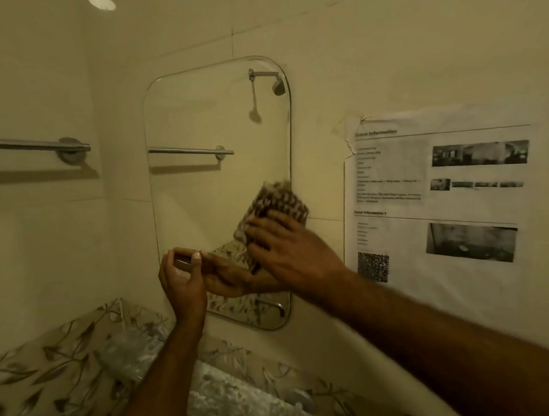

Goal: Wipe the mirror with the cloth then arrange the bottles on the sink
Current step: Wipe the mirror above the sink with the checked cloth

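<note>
A rounded frameless mirror [204, 178] hangs on the tiled wall. My right hand [283, 249] presses a brown-and-white checked cloth [281, 205] flat against the mirror's lower right edge. My left hand [182, 276] rests on the mirror's lower left edge, thumb and fingers pinching the glass rim. Both hands are reflected in the glass. Below, blurred clear plastic bottles [129, 349] stand on the leaf-patterned sink counter [52, 361]; my left forearm hides part of them.
A chrome towel bar [38, 146] is fixed to the left wall. A printed paper sheet [436, 197] with photos and a QR code is taped right of the mirror. A tap [299, 400] sits by the basin [241, 400] below.
</note>
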